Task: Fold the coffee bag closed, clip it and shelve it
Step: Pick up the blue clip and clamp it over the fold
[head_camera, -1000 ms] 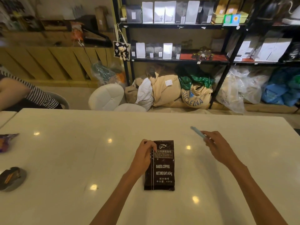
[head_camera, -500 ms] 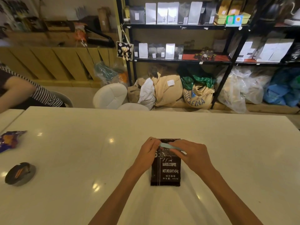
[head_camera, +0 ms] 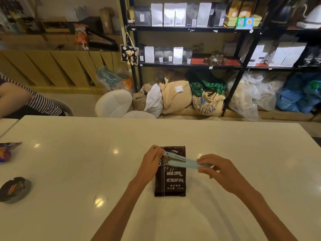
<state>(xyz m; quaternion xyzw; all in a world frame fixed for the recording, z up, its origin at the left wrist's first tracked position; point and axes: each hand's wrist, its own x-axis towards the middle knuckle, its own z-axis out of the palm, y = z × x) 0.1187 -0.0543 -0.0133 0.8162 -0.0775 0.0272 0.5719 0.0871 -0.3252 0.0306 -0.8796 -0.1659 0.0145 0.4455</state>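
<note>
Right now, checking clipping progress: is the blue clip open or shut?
Open: the clip's two arms splay apart over the coffee bag, not yet clamped.

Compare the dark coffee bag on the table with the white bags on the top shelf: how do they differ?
The coffee bag is dark brown with large white print; the white shelf bags are plain with small labels. The coffee bag lies flat on the table, while the shelf bags stand upright in a row. The coffee bag has a light blue clip held across it by the left hand and right hand; the shelf bags show none. Both are rectangular pouches.

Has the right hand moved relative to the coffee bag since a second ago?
Yes. The right hand came in leftward with the blue clip, from well right of the coffee bag to its right edge.
</note>
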